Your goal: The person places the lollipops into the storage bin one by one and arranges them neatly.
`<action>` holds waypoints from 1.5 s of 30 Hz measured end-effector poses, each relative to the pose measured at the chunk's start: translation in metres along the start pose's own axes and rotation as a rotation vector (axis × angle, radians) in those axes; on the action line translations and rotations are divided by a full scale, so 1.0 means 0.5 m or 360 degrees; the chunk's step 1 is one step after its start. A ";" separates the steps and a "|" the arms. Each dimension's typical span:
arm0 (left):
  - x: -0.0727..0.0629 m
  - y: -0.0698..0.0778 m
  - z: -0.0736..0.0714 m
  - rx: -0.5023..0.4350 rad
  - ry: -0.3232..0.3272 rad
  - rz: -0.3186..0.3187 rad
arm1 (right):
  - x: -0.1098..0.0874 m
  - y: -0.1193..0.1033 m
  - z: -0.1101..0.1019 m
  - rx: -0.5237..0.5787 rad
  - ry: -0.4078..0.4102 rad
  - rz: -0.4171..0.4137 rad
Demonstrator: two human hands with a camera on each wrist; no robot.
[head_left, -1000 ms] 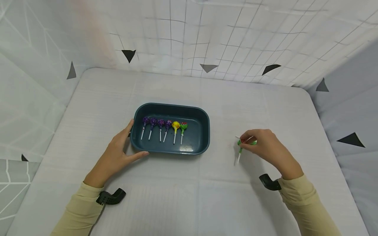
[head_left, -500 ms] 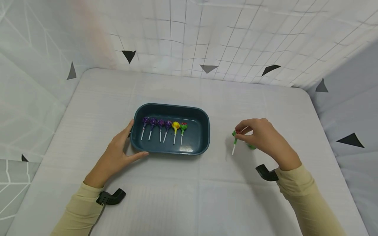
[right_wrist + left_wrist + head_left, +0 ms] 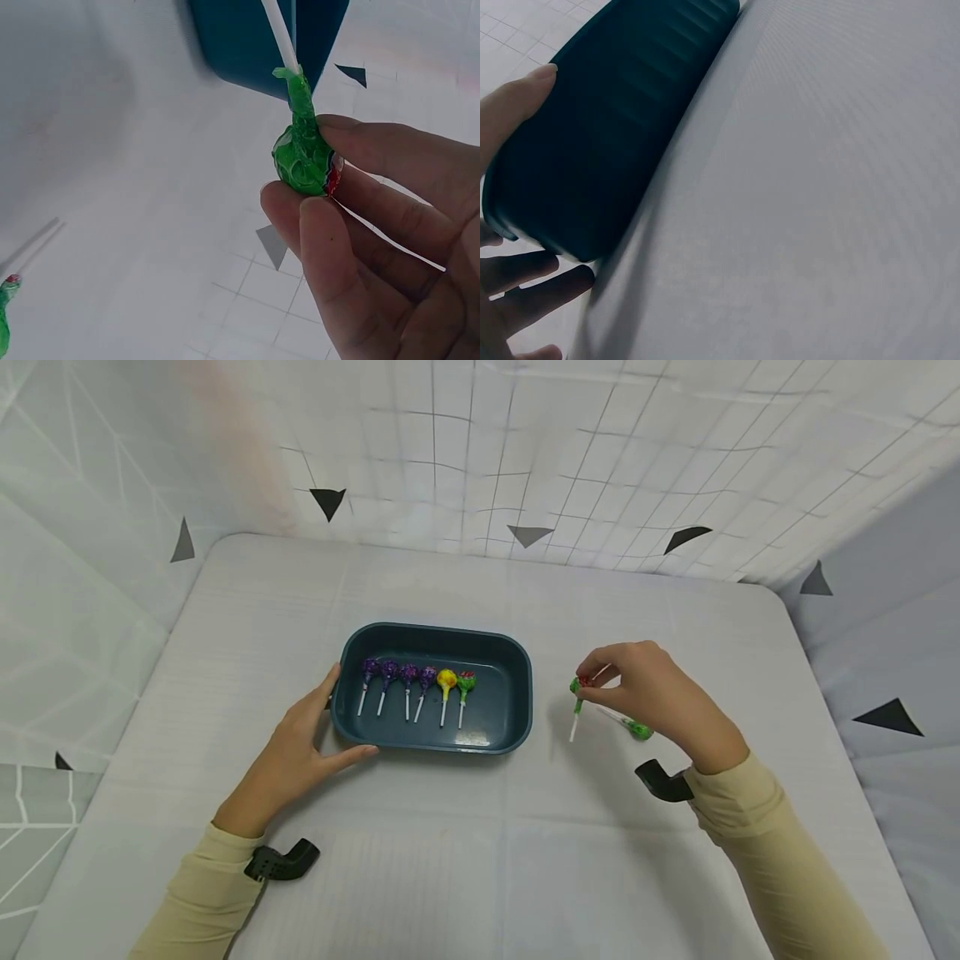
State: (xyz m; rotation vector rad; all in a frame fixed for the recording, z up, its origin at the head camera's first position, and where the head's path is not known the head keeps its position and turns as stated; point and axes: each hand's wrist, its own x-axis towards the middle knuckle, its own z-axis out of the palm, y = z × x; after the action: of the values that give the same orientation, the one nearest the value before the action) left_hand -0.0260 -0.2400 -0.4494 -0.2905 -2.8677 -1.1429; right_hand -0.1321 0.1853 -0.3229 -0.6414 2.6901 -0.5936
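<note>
In the head view my right hand (image 3: 656,697) pinches a green-wrapped lollipop (image 3: 575,687) by its candy head above the table, right of the dark teal tray (image 3: 513,739). The right wrist view shows thumb and fingertips on the green wrapper (image 3: 300,161), with its white stick pointing away toward the tray. Another green lollipop (image 3: 639,730) lies on the table below that hand. My left hand (image 3: 288,752) rests against the tray's left end, thumb along the front wall and fingers fairly straight at the end. In the left wrist view the thumb (image 3: 525,101) touches the tray wall.
Inside the tray stand in a row several purple lollipops (image 3: 408,672), a yellow lollipop (image 3: 447,679) and a green lollipop (image 3: 466,682), heads toward the back. A white cloth covers the table (image 3: 450,860). Patterned curtains (image 3: 480,452) hang behind and beside it.
My right hand has lifted the green lollipop and carried it left and slightly back toward the tray, uncovering the other green lollipop on the table. The left hand and tray have stayed put.
</note>
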 end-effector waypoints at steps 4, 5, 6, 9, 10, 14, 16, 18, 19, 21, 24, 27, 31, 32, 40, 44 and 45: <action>0.000 0.000 0.000 0.0008 -0.0002 -0.0002 | 0.009 -0.010 -0.004 -0.0001 -0.0015 -0.0014; 0.000 0.000 0.000 0.0009 -0.0003 -0.0003 | 0.012 -0.013 -0.005 -0.0003 -0.0019 -0.0016; 0.000 0.000 0.000 0.0009 -0.0004 -0.0002 | 0.014 -0.015 -0.005 -0.0002 -0.0025 -0.0024; 0.000 0.001 0.000 0.0012 -0.0005 -0.0001 | 0.023 -0.023 -0.006 -0.0002 -0.0040 -0.0055; 0.000 0.001 0.000 0.0011 -0.0006 -0.0001 | 0.025 -0.026 -0.006 -0.0003 -0.0045 -0.0063; 0.000 0.001 0.000 0.0007 -0.0007 -0.0002 | 0.038 -0.036 -0.005 -0.0007 -0.0075 -0.0094; 0.000 0.001 0.000 0.0001 -0.0011 -0.0006 | 0.044 -0.040 -0.004 -0.0011 -0.0088 -0.0104; 0.000 0.001 0.000 -0.0002 -0.0015 -0.0013 | 0.051 -0.044 -0.003 -0.0010 -0.0096 -0.0120; 0.000 0.001 0.000 -0.0004 -0.0016 -0.0016 | 0.053 -0.047 -0.003 -0.0006 -0.0100 -0.0126; 0.000 0.000 0.000 -0.0008 -0.0018 -0.0021 | 0.060 -0.051 -0.001 -0.0003 -0.0106 -0.0135; 0.000 -0.001 0.001 -0.0010 -0.0015 -0.0020 | 0.068 -0.059 0.001 0.0008 -0.0117 -0.0144; 0.000 -0.002 0.001 -0.0005 -0.0015 -0.0021 | 0.075 -0.066 0.004 0.0005 -0.0127 -0.0151; -0.001 -0.001 0.000 0.0004 -0.0018 -0.0025 | 0.085 -0.075 0.010 0.0001 -0.0146 -0.0167; -0.001 -0.001 0.000 0.0005 -0.0020 -0.0028 | 0.087 -0.077 0.011 -0.0002 -0.0147 -0.0176; 0.001 0.000 0.000 -0.0003 -0.0018 -0.0020 | 0.109 -0.089 0.023 -0.0042 -0.0163 -0.0224; 0.000 -0.001 0.000 -0.0007 -0.0018 -0.0019 | 0.119 -0.097 0.029 -0.0076 -0.0193 -0.0202; 0.000 -0.001 0.001 -0.0009 -0.0018 -0.0020 | 0.122 -0.099 0.031 -0.0086 -0.0200 -0.0195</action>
State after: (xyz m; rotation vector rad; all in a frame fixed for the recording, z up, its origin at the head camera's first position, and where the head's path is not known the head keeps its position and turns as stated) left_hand -0.0261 -0.2401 -0.4499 -0.2807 -2.8804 -1.1557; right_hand -0.1604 0.1103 -0.3258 -0.8346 2.5713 -0.4952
